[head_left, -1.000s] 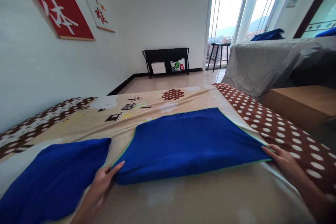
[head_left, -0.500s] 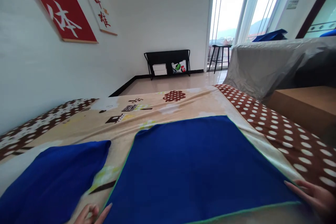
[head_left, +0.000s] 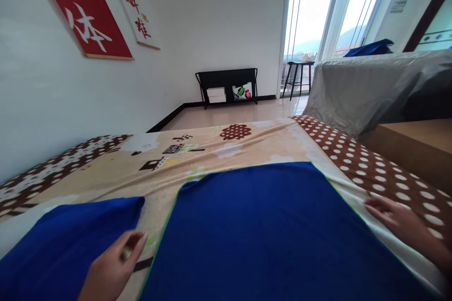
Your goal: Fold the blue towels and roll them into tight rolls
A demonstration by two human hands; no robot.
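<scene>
A blue cloth (head_left: 247, 225) with a thin green edge lies spread flat on a patterned blanket (head_left: 212, 153), its near edge out of view. My left hand (head_left: 113, 265) hovers between this cloth and a second blue cloth (head_left: 67, 240) at the left. Its thumb and fingers are loosely curled with a gap between them, nothing held. Just beyond the right edge of the middle cloth is my right hand (head_left: 399, 221), over the blanket. Its fingers are slightly bent and hold nothing that I can see.
A brown polka-dot border (head_left: 381, 174) runs along the blanket's right side. Beyond it are a cardboard box (head_left: 420, 146) and a plastic-covered piece of furniture (head_left: 353, 89). A black rack (head_left: 226, 77) and a black stool (head_left: 299, 68) stand at the back.
Both hands have come off the cloth's near corners and moved farther forward. The left hand is higher in view; the right hand is now past the cloth's right edge.
</scene>
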